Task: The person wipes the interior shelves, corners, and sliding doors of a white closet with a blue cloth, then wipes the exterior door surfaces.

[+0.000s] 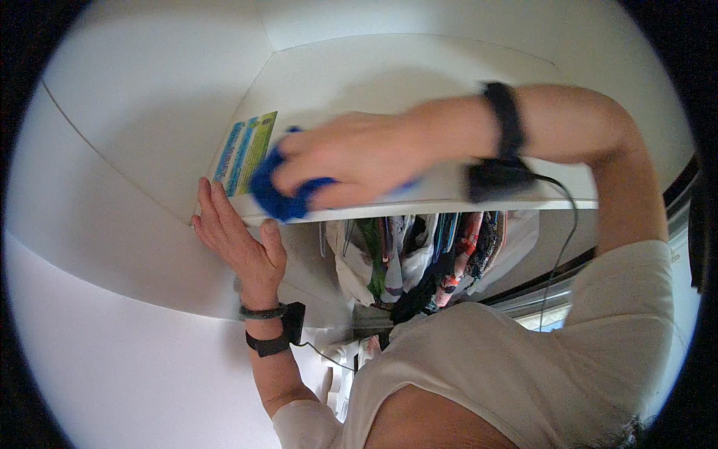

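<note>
My right hand [348, 160], blurred, grips a crumpled blue cloth [283, 191] against the top of a white shelf [443, 188] near its front left corner. Spread at the left end of the shelf, my left hand [241, 241] holds nothing; its fingertips reach the lower edge of a flat printed packet or card [244, 154]. That green, yellow and blue piece bears writing and lies by the left wall, just left of the cloth. Whether the left fingers press on it or only on the shelf, I cannot tell.
Below the shelf, several garments [415, 252] hang on hangers. White walls [112, 140] enclose the shelf at the left and back. A black cable [566, 241] trails from a device at my right wrist, and another cable [325, 356] from the left.
</note>
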A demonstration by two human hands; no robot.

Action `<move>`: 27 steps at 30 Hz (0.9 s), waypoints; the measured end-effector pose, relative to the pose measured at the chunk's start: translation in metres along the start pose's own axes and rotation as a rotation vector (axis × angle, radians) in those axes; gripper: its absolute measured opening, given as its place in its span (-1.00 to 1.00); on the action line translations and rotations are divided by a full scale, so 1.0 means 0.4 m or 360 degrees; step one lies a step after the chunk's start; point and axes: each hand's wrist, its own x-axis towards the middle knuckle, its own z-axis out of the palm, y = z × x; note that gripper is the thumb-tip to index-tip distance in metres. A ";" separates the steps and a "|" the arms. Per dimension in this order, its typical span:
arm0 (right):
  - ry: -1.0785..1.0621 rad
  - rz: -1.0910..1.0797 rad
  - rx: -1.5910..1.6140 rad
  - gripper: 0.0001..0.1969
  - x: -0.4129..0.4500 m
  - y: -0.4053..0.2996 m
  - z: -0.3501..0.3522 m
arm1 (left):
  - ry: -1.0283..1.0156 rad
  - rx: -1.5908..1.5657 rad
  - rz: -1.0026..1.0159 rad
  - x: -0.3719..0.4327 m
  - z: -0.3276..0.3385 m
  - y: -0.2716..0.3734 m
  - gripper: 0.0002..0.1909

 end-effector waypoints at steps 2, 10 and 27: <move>-0.0038 0.0002 -0.0023 -0.72 0.087 0.039 0.015 | -0.0003 0.0037 0.0073 0.005 -0.008 -0.002 -0.31; -0.0210 0.0449 0.0101 -0.78 -0.228 -0.040 -0.089 | -0.0036 -0.0067 -0.0032 -0.023 -0.011 -0.035 -0.31; -0.0265 0.0211 -0.0171 -0.67 0.074 0.046 -0.032 | -0.0009 -0.0066 0.0000 -0.009 -0.005 -0.024 -0.35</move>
